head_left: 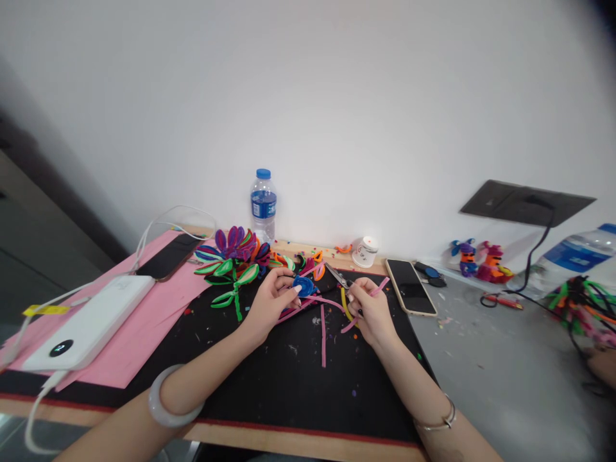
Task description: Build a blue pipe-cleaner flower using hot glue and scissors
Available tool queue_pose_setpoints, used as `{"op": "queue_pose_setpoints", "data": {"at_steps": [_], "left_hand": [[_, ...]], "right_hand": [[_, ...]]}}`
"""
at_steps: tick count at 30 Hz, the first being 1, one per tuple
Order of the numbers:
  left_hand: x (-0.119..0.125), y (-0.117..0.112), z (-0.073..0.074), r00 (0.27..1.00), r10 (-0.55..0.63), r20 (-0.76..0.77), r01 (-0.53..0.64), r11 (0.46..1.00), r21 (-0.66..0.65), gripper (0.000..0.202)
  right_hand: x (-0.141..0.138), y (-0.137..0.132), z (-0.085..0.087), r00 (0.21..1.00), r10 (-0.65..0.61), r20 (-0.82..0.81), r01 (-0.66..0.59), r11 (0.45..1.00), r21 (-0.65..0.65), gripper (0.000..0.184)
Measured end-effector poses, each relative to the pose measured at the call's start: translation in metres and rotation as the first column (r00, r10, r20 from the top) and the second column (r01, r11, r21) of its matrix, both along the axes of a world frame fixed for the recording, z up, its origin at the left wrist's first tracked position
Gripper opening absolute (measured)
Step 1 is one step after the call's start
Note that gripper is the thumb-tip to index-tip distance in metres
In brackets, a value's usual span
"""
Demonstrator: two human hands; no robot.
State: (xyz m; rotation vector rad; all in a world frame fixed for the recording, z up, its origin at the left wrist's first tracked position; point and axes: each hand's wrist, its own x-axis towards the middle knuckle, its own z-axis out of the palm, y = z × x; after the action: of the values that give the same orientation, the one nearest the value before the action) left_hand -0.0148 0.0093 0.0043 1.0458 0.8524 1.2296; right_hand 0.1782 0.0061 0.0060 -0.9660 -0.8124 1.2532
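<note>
My left hand (276, 296) pinches a blue coiled pipe-cleaner piece (304, 286) between thumb and fingers. My right hand (370, 308) is closed around a pair of scissors (338, 275), its metal blades pointing up and to the left. A pink pipe cleaner (380, 286) passes by the right fingers; whether they grip it too is hard to tell. Between the hands, another pink strip (323, 337) lies on the black mat (289, 391). Beside the right fingers curves a yellow pipe cleaner (345, 305). Left of my left hand lie colourful pipe-cleaner flowers (234, 256) with green leaves.
Along the wall stand a water bottle (264, 205) and a paper cup (365, 251). A phone (410, 287) lies at right; a power bank (91, 321) and a dark phone (172, 256) rest on pink paper (139, 346). Pipe-cleaner figures (491, 260) and another person's hand (602, 366) are far right.
</note>
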Motion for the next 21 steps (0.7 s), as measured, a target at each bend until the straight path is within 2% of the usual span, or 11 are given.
{"op": "queue_pose_setpoints", "data": {"at_steps": [9,16,21], "left_hand": [[0.0004,-0.0003,0.0002,1.000,-0.001,-0.011,0.001,1.000,-0.003,0.029],[0.0008,-0.0008,0.0012,1.000,-0.008,0.000,0.008,1.000,0.001,0.028],[0.0009,-0.0005,0.0020,1.000,-0.007,0.014,0.007,1.000,-0.010,0.030]], "right_hand": [[0.0014,0.0019,0.0006,0.997,-0.074,-0.025,0.073,0.996,-0.047,0.027],[0.0033,0.0034,-0.0034,0.994,-0.106,-0.022,0.105,0.994,-0.021,0.028],[0.0048,0.0029,-0.0034,0.987,-0.152,0.041,0.151,0.988,0.027,0.028]]}}
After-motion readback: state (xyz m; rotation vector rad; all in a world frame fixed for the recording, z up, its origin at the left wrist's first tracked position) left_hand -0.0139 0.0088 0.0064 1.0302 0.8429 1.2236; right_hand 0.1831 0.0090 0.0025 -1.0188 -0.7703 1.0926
